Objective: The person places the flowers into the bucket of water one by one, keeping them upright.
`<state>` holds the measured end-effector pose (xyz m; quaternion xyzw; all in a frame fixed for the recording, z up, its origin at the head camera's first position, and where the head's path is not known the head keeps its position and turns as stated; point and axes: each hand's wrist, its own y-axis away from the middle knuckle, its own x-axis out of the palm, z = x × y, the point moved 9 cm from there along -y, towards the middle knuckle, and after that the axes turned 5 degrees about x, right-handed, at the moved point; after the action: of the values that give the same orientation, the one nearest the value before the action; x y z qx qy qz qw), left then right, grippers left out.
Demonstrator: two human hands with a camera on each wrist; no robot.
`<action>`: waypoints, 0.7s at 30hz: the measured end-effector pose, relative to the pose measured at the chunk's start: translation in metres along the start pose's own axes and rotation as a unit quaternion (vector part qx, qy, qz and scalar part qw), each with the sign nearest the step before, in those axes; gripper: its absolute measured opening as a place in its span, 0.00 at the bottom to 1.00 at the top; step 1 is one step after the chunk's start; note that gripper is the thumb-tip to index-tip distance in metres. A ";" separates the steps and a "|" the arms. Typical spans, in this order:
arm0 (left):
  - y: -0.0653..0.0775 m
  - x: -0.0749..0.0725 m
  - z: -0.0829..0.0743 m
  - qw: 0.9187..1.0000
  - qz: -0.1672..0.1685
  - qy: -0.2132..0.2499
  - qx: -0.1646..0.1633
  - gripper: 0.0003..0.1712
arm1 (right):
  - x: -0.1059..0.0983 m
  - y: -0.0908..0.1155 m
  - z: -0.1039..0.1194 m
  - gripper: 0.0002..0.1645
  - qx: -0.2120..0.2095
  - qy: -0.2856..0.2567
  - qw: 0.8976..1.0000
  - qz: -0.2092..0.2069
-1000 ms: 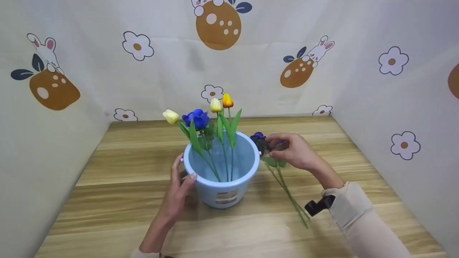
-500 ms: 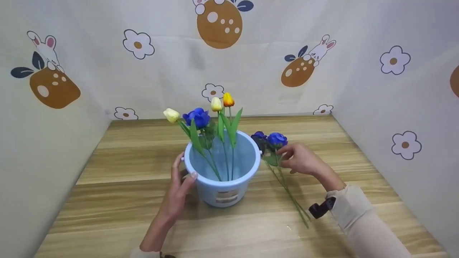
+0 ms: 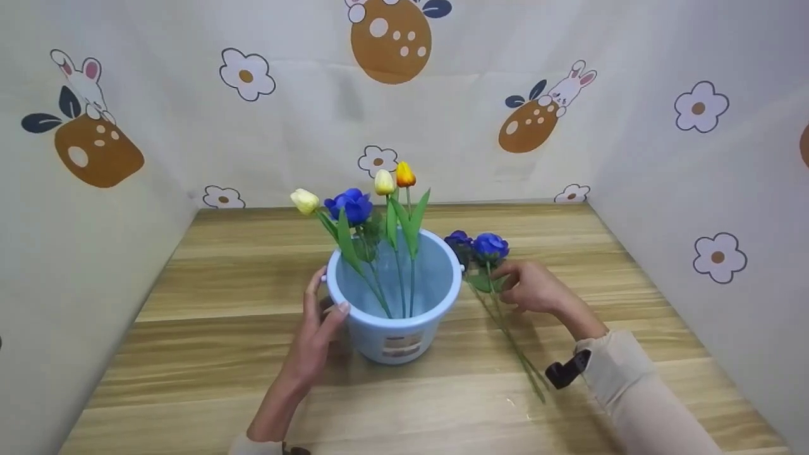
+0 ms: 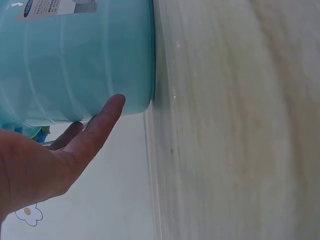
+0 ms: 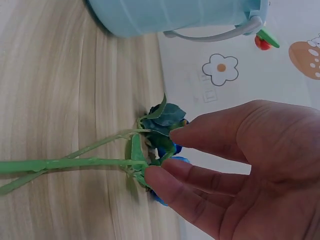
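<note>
A light blue bucket (image 3: pixel 366 341) stands upright on the wooden table. My left hand (image 3: pixel 310 341) rests against its left side, with the thumb at the rim. In the left wrist view a straight finger (image 4: pixel 102 122) lies along the bucket wall. Right of the bucket, two artificial blue roses (image 3: pixel 490 245) lie with their stems crossed. My right hand (image 3: pixel 531 287) is at the upper stem of the nearer rose, just below the bloom. The right wrist view shows a gap between thumb (image 5: pixel 200 130) and fingers; whether they touch the stem I cannot tell.
Inside the bucket lean two pale yellow tulips (image 3: pixel 383 182), an orange tulip (image 3: pixel 406 174) and a blue flower (image 3: pixel 349 206). Patterned fabric walls (image 3: pixel 455 126) enclose the back and sides of the table (image 3: pixel 221 354). A grey bucket handle (image 5: pixel 215 37) hangs on the bucket's right side.
My right hand has moved down from the blue blooms to the stem just below, uncovering the nearer rose. The left hand and the bucket stay in place.
</note>
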<state>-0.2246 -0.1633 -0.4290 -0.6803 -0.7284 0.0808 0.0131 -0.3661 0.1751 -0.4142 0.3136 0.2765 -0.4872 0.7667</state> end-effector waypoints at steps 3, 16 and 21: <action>-0.001 0.000 0.000 1.000 -0.001 -0.001 0.001 0.45 | 0.002 -0.001 -0.001 0.30 -0.003 0.012 1.000 0.002; 0.000 -0.001 -0.001 1.000 -0.004 0.000 0.012 0.44 | 0.018 -0.004 0.000 0.30 -0.046 0.122 0.991 -0.009; 0.000 -0.001 0.000 1.000 -0.003 -0.001 0.006 0.44 | 0.026 -0.005 -0.002 0.26 -0.043 0.126 0.991 0.001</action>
<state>-0.2241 -0.1639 -0.4290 -0.6777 -0.7301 0.0860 0.0164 -0.3613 0.1601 -0.4361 0.3392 0.3911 -0.4310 0.7391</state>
